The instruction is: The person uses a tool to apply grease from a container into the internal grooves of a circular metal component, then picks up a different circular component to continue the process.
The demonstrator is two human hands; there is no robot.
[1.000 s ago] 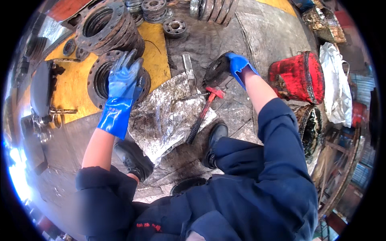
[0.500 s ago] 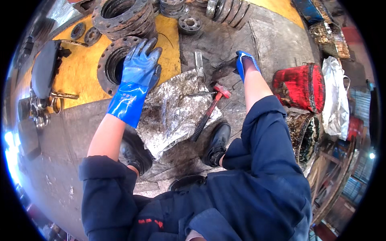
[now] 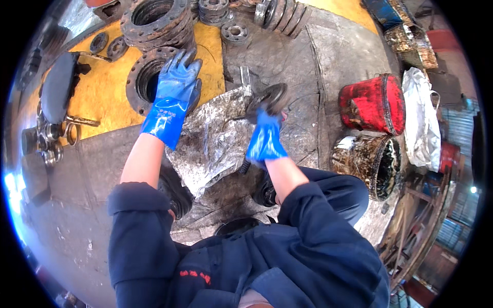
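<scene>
Right hand [image 3: 265, 137] grips a small dark flange [image 3: 271, 97], left hand [image 3: 177, 87] flat & open on the big flange [image 3: 149, 77] — keep it pinned, lift slow.

A large rusty round steel flange [image 3: 149, 77] with a wide centre hole and bolt holes lies flat on the yellow floor patch [image 3: 102, 97], near its right edge. A small dark round metal disc [image 3: 271, 96] is lifted, tilted, above the crumpled silvery sheet [image 3: 215, 138].
</scene>
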